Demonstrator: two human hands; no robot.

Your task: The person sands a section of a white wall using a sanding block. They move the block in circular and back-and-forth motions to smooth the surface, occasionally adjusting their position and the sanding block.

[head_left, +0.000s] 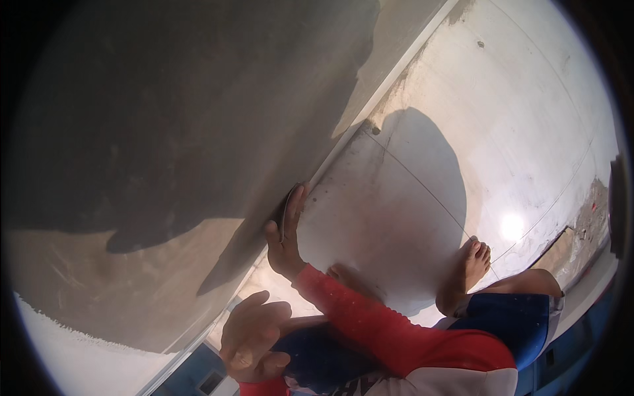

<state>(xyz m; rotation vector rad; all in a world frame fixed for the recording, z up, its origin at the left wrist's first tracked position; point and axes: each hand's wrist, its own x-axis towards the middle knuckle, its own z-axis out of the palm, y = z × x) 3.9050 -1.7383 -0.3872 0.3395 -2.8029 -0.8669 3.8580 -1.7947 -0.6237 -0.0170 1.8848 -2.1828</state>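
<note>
Thin flat piece [284, 216]: located at the lower edge of the grey surface [158, 132], between thumb and fingers of the right hand [288, 249], fingers extended. Left hand [254, 333]: nearer the wearer, fingers apart and loosely bent. Adjacent: pale edge strip [401, 65], then light floor [528, 132] with a thin dark line. Bare foot [473, 267] stands on the floor; red sleeve [389, 336] partly hides the other foot. Rubble patch [591, 214]: far right.
</note>
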